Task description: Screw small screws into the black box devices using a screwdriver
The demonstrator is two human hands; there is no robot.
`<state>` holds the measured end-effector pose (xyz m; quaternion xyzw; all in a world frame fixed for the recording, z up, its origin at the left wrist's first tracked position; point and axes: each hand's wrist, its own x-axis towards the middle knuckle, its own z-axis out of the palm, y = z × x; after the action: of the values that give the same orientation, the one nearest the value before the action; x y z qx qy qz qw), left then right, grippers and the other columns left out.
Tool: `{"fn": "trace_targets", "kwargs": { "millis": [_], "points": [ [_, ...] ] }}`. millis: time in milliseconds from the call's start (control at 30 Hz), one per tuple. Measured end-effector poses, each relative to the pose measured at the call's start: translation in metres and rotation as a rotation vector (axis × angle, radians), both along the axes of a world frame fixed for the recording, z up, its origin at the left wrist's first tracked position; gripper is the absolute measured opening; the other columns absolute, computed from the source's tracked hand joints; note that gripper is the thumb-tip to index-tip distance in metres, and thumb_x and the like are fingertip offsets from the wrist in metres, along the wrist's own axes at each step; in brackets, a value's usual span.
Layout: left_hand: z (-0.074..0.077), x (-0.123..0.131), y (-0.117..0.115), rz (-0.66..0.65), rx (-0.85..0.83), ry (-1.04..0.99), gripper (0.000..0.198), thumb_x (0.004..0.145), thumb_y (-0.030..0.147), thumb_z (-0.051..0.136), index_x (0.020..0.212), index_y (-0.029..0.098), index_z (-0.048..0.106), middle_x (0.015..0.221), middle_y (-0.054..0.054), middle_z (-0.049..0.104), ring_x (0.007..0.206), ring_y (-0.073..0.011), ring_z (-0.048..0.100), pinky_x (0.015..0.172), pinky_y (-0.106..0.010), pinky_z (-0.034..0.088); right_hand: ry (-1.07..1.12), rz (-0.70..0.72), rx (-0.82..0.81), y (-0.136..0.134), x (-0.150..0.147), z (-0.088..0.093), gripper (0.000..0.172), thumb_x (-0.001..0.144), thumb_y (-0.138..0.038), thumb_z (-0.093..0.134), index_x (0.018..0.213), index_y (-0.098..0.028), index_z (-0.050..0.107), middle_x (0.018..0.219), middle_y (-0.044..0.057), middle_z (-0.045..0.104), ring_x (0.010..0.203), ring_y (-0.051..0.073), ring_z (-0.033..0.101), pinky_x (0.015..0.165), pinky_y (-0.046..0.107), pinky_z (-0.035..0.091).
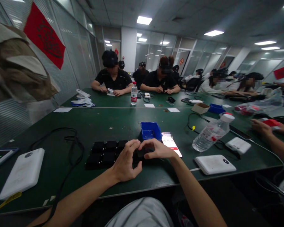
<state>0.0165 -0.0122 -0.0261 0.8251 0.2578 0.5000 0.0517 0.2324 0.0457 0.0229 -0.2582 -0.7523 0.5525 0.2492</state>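
My left hand (126, 161) and my right hand (156, 148) meet over a small black block (142, 153) on the green table (109, 121), fingers pinched on it from both sides. The block lies at the right end of a group of several black blocks (104, 153) set in rows. A small blue bin (150, 130) stands just behind my hands. A card with a red band (172, 144) lies to the right of my right hand.
A white power bank (215, 164) and a tilted water bottle (211, 133) lie at right, another white power bank (23, 171) with black cables (71, 145) at left. Another person's hand (261, 127) rests at far right. Several people sit across the table.
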Motion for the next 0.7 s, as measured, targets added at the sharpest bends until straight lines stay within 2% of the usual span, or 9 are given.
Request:
{"fn": "trace_targets", "kwargs": {
  "millis": [167, 300, 500, 700],
  "points": [
    [-0.0021, 0.001, -0.0004, -0.017, -0.04, 0.065, 0.091, 0.084, 0.012, 0.062, 0.161, 0.02, 0.014, 0.146, -0.019, 0.04, 0.139, -0.0347, 0.045, 0.112, -0.056, 0.05, -0.057, -0.012, 0.014, -0.0005, -0.0016, -0.0043, 0.035, 0.072, -0.023, 0.084, 0.106, -0.018, 0.077, 0.104, 0.004, 0.075, 0.089, 0.018, 0.068, 0.082, 0.03, 0.052],
    [-0.0047, 0.0016, 0.0004, -0.01, -0.088, 0.077, 0.092, 0.084, 0.011, 0.062, 0.161, 0.024, 0.014, 0.145, -0.017, 0.041, 0.137, -0.0343, 0.048, 0.11, -0.055, 0.052, -0.055, -0.014, 0.018, -0.0016, -0.0008, -0.0028, 0.035, 0.071, -0.027, 0.086, 0.104, -0.018, 0.078, 0.1, 0.003, 0.075, 0.088, 0.019, 0.068, 0.081, 0.031, 0.051],
    [-0.0056, 0.0019, 0.0009, 0.014, -0.145, 0.122, 0.091, 0.084, 0.01, 0.061, 0.161, 0.026, 0.014, 0.142, -0.016, 0.043, 0.131, -0.0328, 0.054, 0.106, -0.052, 0.056, -0.124, -0.018, 0.116, -0.0026, -0.0035, -0.0046, 0.036, 0.069, -0.031, 0.088, 0.101, -0.019, 0.079, 0.097, 0.002, 0.074, 0.086, 0.018, 0.064, 0.077, 0.029, 0.049],
    [-0.0067, 0.0019, -0.0001, 0.006, -0.178, 0.161, 0.091, 0.084, 0.009, 0.059, 0.161, 0.026, 0.015, 0.142, -0.016, 0.044, 0.13, -0.0325, 0.056, 0.106, -0.051, 0.057, -0.073, -0.002, 0.073, -0.0035, -0.003, -0.0025, 0.041, 0.07, -0.035, 0.088, 0.106, -0.018, 0.076, 0.101, 0.004, 0.074, 0.092, 0.021, 0.066, 0.085, 0.033, 0.052]
  ]
}}
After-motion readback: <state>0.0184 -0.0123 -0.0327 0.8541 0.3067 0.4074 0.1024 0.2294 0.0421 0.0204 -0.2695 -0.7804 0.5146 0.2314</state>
